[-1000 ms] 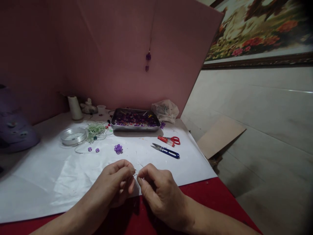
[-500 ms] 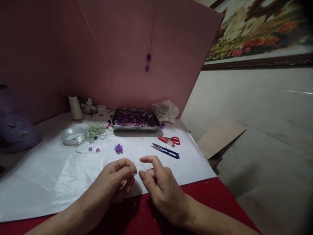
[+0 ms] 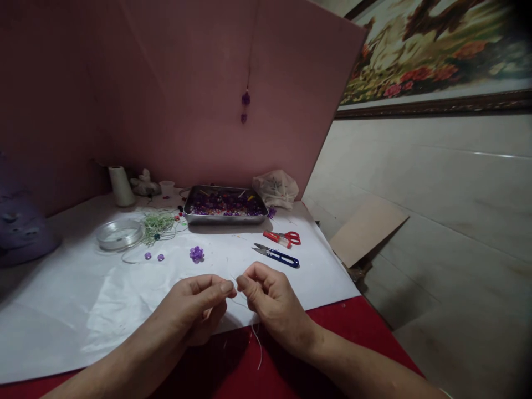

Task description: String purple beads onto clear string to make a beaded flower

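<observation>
My left hand [image 3: 199, 307] is closed in a pinch, thumb against forefinger, on a thin pale thread. Close beside it, my right hand [image 3: 278, 310] also pinches the thread, and the fingertips of both hands nearly meet. A loose end of the thread [image 3: 259, 350] dangles below my right hand over the red cloth. Just beyond my hands lies a purple bead flower [image 3: 197, 254]. Left of it are two loose purple beads [image 3: 160, 257]. Blue-handled thread snips [image 3: 282, 257] rest behind my right hand. Whatever else the fingers may hide is too small to make out.
A metal tray [image 3: 226, 220] of mixed beads stands at the back, beside a plastic bag [image 3: 275, 188]. Red scissors [image 3: 294, 238] lie by a small red-and-clear case [image 3: 277, 239]. To the left are a clear line spool [image 3: 119, 235], tangled green cord [image 3: 158, 226] and a thread cone [image 3: 121, 187].
My right forefinger has come down from a raised position into a pinch with the thumb. My hands are closer together, and a thread end now hangs below the right one.
</observation>
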`<action>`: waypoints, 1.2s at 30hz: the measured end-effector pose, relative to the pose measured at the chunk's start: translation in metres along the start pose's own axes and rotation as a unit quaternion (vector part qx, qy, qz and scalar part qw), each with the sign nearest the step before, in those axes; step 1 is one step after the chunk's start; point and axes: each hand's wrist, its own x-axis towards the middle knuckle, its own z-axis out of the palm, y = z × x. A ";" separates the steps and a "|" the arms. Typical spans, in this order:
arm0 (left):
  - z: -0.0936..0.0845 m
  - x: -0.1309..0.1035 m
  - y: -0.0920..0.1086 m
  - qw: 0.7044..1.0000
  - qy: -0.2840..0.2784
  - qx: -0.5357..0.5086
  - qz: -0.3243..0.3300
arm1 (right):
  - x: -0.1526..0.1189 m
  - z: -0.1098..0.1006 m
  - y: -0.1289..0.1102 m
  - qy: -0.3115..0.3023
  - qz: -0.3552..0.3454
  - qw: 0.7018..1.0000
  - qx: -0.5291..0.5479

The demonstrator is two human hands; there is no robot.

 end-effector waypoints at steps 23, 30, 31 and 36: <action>-0.009 0.005 0.001 0.999 0.032 0.003 -0.021 | -0.003 0.000 -0.006 0.002 -0.082 0.985 -0.153; -0.010 0.004 0.008 0.997 0.077 0.012 -0.016 | 0.005 -0.033 -0.029 -0.086 -0.067 0.978 -0.180; -0.011 0.004 0.009 0.996 0.085 0.018 -0.012 | 0.004 -0.041 -0.035 -0.102 -0.069 0.972 -0.202; -0.014 0.004 0.013 0.994 0.106 0.030 -0.011 | -0.007 -0.078 -0.071 -0.159 -0.082 0.924 -0.338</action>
